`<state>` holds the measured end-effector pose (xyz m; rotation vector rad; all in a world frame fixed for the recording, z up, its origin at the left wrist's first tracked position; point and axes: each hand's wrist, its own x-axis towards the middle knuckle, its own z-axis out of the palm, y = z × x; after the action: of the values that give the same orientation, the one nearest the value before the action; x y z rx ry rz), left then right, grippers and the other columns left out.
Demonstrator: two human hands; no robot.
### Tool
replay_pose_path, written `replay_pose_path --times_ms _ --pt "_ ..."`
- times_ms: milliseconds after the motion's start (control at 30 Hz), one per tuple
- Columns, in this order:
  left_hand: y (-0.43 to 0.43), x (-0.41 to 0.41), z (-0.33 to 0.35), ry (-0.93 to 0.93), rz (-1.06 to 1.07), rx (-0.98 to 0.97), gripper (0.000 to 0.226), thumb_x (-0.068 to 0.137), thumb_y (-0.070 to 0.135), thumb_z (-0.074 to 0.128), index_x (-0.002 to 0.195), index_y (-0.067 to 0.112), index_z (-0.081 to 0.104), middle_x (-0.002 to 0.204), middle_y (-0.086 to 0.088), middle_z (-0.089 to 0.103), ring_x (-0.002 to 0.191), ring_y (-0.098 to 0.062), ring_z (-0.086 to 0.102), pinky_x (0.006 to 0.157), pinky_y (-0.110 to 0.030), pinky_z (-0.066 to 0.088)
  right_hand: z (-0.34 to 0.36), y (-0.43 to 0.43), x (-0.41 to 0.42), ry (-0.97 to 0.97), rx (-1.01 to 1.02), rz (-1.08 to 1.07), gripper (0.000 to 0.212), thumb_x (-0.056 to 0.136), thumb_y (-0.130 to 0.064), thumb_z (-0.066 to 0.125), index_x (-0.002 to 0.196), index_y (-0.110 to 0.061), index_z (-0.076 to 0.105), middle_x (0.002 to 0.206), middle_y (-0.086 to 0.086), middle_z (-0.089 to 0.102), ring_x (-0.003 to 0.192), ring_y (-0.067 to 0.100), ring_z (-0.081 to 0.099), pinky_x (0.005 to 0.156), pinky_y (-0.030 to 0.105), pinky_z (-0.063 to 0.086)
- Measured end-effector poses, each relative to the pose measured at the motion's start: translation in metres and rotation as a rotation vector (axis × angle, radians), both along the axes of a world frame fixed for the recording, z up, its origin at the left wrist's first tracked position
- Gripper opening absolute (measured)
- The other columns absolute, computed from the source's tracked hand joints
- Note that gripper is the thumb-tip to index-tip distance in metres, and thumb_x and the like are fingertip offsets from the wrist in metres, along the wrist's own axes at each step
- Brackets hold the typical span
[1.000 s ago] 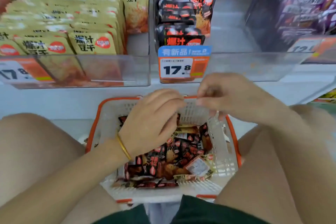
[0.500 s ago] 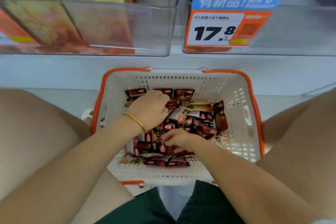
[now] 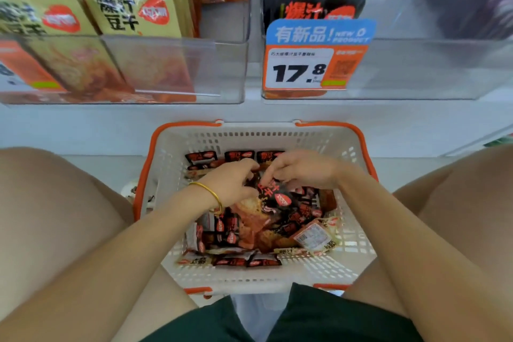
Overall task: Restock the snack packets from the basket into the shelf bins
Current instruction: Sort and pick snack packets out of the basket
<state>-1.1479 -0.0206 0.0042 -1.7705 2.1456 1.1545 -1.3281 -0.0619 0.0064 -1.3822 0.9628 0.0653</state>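
With left hand (image 3: 233,183) curled round the left edge of the large black packet (image 3: 277,200), atop the small sachets (image 3: 308,209), and right hand (image 3: 302,169) pinching its top edge, lift level and clear of the basket (image 3: 366,144) rim without dragging sachets along. Then slot upright, label forward, into the right bin (image 3: 416,72).

Both forearms reach in over the near corners of the basket (image 3: 277,136) and meet above its middle, wrists well apart and hands almost touching. The left hand (image 3: 230,182), a gold bangle (image 3: 206,191) on its wrist, has its fingers curled and its thumb tucked below. The right hand (image 3: 304,169) arches knuckles-up with its fingertips (image 3: 268,179) pointing down. Both pinch the top edge of a black snack packet (image 3: 277,198). Bare thighs flank the basket on either side, splayed wide.
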Motion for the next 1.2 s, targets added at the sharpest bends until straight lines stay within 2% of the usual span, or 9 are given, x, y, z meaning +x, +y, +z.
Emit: replay_pose_path --times_ms 100,200,333,467,600,800,1000,1100,1200 --pt "0.006 -0.008 0.017 0.14 0.053 -0.081 0.024 0.088 0.031 0.064 0.098 0.013 0.053 0.084 0.004 0.052 0.084 -0.018 0.05 0.065 -0.017 0.036 0.037 0.005 -0.02 -0.137 0.003 -0.165 0.027 0.098 -0.001 0.04 0.092 -0.008 0.064 0.086 0.009 0.062 0.07 0.012 0.058 0.066 0.024 0.048" --pt "0.01 -0.017 0.043 0.411 0.151 -0.174 0.027 0.079 0.033 0.069 0.097 0.014 0.064 0.09 -0.001 0.066 0.086 -0.018 0.062 0.082 -0.037 0.05 0.066 0.014 -0.042 -0.338 -0.009 -0.475 0.014 0.091 -0.013 0.055 0.1 -0.003 0.059 0.085 0.012 0.06 0.065 0.011 0.061 0.058 0.022 0.049" --pt "0.013 -0.039 0.097 0.601 0.248 -0.367 0.016 0.077 0.021 0.073 0.089 0.014 0.064 0.093 -0.007 0.071 0.087 -0.017 0.065 0.084 -0.041 0.051 0.098 0.033 -0.067 -0.438 -0.083 -0.493 0.069 0.062 -0.046 0.082 0.117 -0.01 0.059 0.107 0.011 0.068 0.092 0.024 0.068 0.069 0.035 0.056" --pt "0.007 -0.058 0.154 0.732 0.215 -0.476 0.033 0.072 0.035 0.069 0.094 0.01 0.066 0.09 -0.009 0.072 0.083 -0.02 0.067 0.077 -0.037 0.053 0.144 0.044 -0.069 -0.398 -0.345 -0.495 0.025 0.074 -0.007 0.067 0.099 -0.011 0.063 0.083 -0.004 0.073 0.072 0.008 0.068 0.059 0.019 0.053" --pt "-0.015 -0.065 0.197 0.818 0.288 -0.699 0.01 0.088 0.016 0.065 0.088 0.023 0.058 0.078 0.008 0.063 0.065 0.003 0.059 0.058 -0.013 0.046 0.195 0.025 -0.076 -0.499 -0.423 -0.687 0.015 0.073 -0.015 0.069 0.058 -0.016 0.068 0.059 -0.006 0.067 0.052 0.006 0.063 0.055 0.027 0.056" --pt "-0.072 -0.05 0.216 0.318 0.172 -1.174 0.031 0.087 0.028 0.052 0.107 0.006 0.062 0.105 -0.007 0.06 0.101 -0.018 0.055 0.09 -0.021 0.034 0.226 -0.075 -0.098 -0.25 -0.449 -0.906 0.017 0.086 -0.018 0.066 0.082 -0.017 0.049 0.057 -0.003 0.066 0.051 0.007 0.065 0.046 0.025 0.054" --pt "-0.111 -0.049 0.206 -0.005 0.091 -0.975 0.067 0.085 0.049 0.031 0.133 0.005 0.048 0.145 -0.017 0.038 0.139 -0.026 0.027 0.114 -0.034 0.018 0.199 -0.159 -0.073 0.291 -0.518 -0.759 0.023 0.077 -0.014 0.077 0.081 -0.015 0.055 0.074 0.007 0.057 0.057 0.014 0.047 0.041 0.017 0.036" --pt "-0.116 -0.049 0.2 -0.035 0.1 -0.973 0.077 0.08 0.057 0.022 0.135 0.009 0.048 0.148 -0.018 0.034 0.14 -0.028 0.025 0.116 -0.037 0.019 0.177 -0.181 -0.062 0.331 -0.495 -0.748 0.03 0.077 -0.004 0.075 0.103 -0.005 0.059 0.095 0.02 0.063 0.073 0.025 0.061 0.073 0.035 0.056" --pt "-0.116 -0.047 0.197 -0.052 0.092 -0.995 0.083 0.077 0.061 0.015 0.131 0.01 0.052 0.148 -0.018 0.034 0.14 -0.029 0.026 0.116 -0.038 0.019 0.167 -0.194 -0.057 0.377 -0.531 -0.767 0.019 0.077 -0.004 0.075 0.082 0.0 0.057 0.085 0.022 0.063 0.07 0.029 0.061 0.087 0.045 0.054"
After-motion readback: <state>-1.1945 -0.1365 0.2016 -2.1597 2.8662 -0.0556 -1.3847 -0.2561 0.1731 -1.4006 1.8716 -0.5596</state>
